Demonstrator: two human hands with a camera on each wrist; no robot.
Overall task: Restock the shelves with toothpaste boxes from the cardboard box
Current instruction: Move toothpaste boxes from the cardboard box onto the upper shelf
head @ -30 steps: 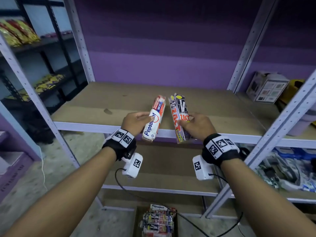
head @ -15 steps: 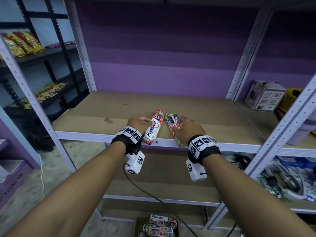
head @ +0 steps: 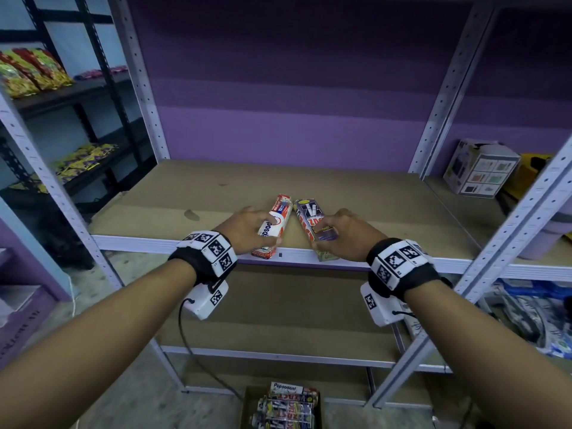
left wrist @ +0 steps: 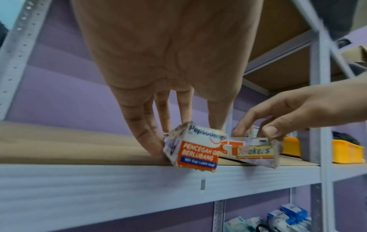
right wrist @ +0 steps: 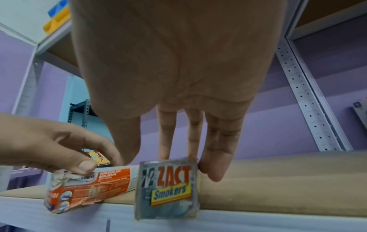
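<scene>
Presently, two toothpaste cartons lie at centre frame of the head view, on the front edge of the brown shelf board, their near ends overhanging the pale metal lip. The Pepsodent box sits on the left, and the Zact box just beside it on the right, the two slightly splayed apart. The left hand pinches the Pepsodent box by its long sides, thumb against fingers. The right hand grips the Zact box likewise across its width. Both cartons are judged light, thin-walled card, stiff lengthwise yet easily crushed. The Pepsodent end flap looks frayed and scuffed, though blur in the left wrist view limits certainty. Hold is best taken on the long side faces near mid-length, with modest pressure and clear of the worn flaps. The cardboard box of remaining stock stands on the floor at lower centre of the frame.
</scene>
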